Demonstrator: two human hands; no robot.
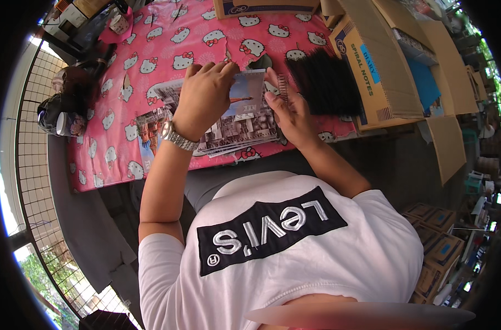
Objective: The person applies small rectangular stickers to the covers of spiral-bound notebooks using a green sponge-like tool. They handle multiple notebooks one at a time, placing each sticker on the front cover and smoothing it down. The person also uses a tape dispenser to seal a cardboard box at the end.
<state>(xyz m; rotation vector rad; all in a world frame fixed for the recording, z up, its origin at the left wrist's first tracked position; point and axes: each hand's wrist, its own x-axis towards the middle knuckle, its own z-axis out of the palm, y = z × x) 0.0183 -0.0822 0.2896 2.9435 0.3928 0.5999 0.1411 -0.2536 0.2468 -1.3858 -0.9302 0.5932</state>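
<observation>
My left hand [209, 96], with a metal watch [176, 136] on its wrist, reaches over a stack of printed sheets [239, 129]. Its fingers are bent and closed over the upper edge of the top sheets, which tilt up off the stack. At the right edge of these sheets is my right hand [291, 116], thumb and fingers bent around a small dark wire spiral [283, 87]. Whether the spiral touches the sheets is hard to tell. Another printed sheet [151, 132] lies partly under my left forearm.
A pink patterned cloth [110, 157] covers the table. Right of my hands lies a heap of thin black pieces [324, 82], beside a large open cardboard box [371, 71]. Another box [267, 6] stands at the far edge. A cup [70, 124] and black bag [55, 107] sit left.
</observation>
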